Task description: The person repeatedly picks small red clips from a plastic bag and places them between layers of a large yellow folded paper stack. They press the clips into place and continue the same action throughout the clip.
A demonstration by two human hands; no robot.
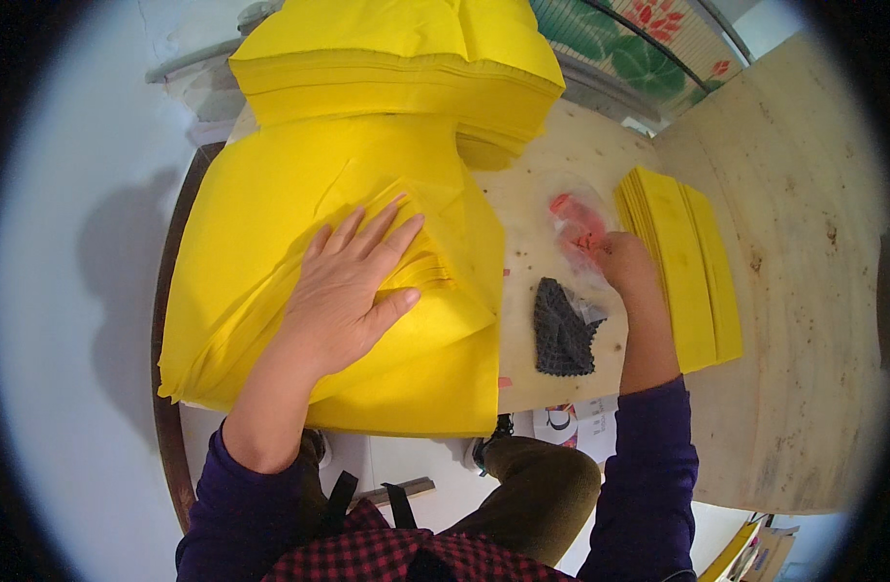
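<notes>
My left hand (343, 296) lies flat, fingers spread, on a broad pile of yellow cloth sheets (396, 378). Under its fingertips the upper sheets are bunched into creases and folds. Over on the right, my right hand (627, 260) has its fingers curled down at a clear plastic bag or shallow tub (558, 189) with small orange-red pieces (582, 231) in it. The fingertips are partly hidden there, and what they pinch does not show. Just below lies a dark grey cloth (564, 330) with a zigzag edge, touched by neither hand.
A thick stack of yellow cloth (396, 87) stands at the far side. Folded yellow pieces (692, 272) are piled right of my right hand, beside an upright wooden panel (784, 262). The pale wooden tabletop (522, 233) shows between the piles. A printed floral panel (648, 58) is behind.
</notes>
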